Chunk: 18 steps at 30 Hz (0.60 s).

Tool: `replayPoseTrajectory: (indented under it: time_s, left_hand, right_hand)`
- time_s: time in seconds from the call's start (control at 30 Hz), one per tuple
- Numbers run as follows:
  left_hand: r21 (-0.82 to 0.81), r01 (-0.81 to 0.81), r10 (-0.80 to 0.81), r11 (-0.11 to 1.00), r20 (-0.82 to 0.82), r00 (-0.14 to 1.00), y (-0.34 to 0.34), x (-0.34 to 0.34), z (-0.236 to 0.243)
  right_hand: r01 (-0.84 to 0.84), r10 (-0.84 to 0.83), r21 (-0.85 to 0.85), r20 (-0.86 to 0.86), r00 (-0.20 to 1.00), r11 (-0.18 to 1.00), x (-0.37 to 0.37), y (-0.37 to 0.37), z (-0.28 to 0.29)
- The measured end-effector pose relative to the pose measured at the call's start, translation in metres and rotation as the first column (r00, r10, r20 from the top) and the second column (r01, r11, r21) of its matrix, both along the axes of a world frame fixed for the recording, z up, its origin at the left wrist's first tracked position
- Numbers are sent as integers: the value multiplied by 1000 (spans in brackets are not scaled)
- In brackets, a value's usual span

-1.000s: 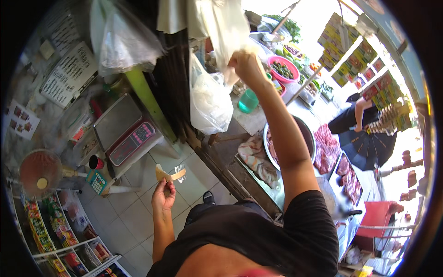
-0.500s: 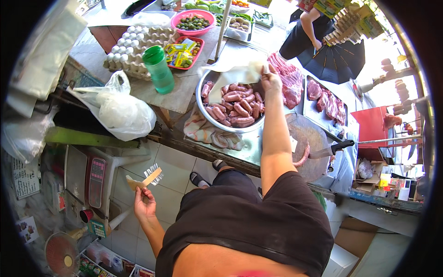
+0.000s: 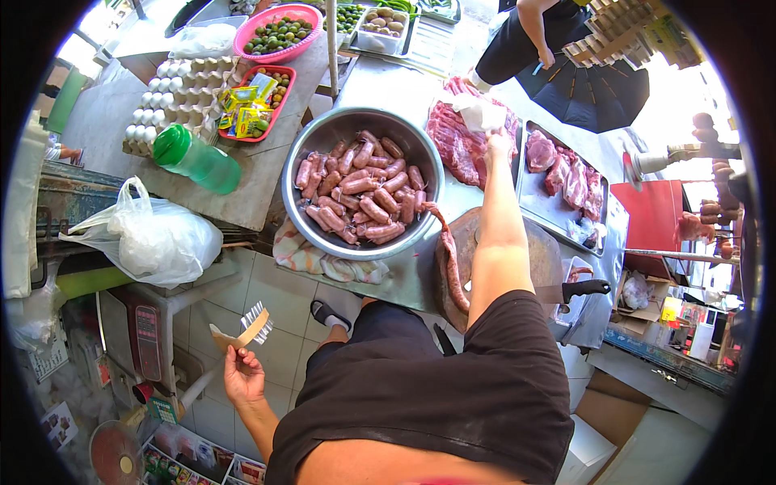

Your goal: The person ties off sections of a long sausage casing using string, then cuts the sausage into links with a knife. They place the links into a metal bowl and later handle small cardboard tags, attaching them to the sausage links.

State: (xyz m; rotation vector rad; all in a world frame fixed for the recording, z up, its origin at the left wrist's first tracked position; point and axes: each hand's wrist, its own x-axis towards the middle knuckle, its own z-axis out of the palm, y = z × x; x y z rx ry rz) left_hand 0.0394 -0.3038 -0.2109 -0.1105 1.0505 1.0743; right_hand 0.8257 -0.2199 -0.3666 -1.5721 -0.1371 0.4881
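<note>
Pinched in the fingers of my left hand (image 3: pixel 244 375), low at the left, is a tan wedge-shaped piece (image 3: pixel 257 330) fringed with silvery strips; I cannot tell its kind. My right hand (image 3: pixel 499 149) reaches forward and grips a bunched white cloth or plastic sheet (image 3: pixel 478 111) over a raw meat slab (image 3: pixel 449 144). Left of that arm stands a steel bowl (image 3: pixel 422 150) of linked sausages (image 3: pixel 356 186). From its rim a sausage string (image 3: pixel 453 271) hangs onto a round chopping board (image 3: pixel 543 257), partly hidden beneath my forearm. A black-handled knife (image 3: pixel 588 288) lies across the board's near edge.
A metal tray (image 3: pixel 531 198) of meat cuts lies at the right. Leftward are a green bottle (image 3: pixel 194 160), egg trays (image 3: pixel 202 85), a red tray of packets (image 3: pixel 279 105), a pink basin (image 3: pixel 246 36) and a white plastic bag (image 3: pixel 162 242). Another person's arm (image 3: pixel 535 28) is at the back.
My right hand has moved the white sheet from above the sausage bowl to the raw meat slab. My left hand still holds the tan piece. The view has shifted.
</note>
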Motion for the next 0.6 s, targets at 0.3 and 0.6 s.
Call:
replayPoseTrajectory:
  time_s: [0.3, 0.6]
  left_hand:
    - [-61, -245, 252, 967, 144, 957, 18, 43, 6]
    - [439, -7, 61, 898, -109, 992, 66, -8, 38]
  right_hand:
    - [-372, 368, 54, 75, 927, 927, -183, 51, 71]
    - [-973, 753, -219, 626, -202, -79, -545, 78, 219]
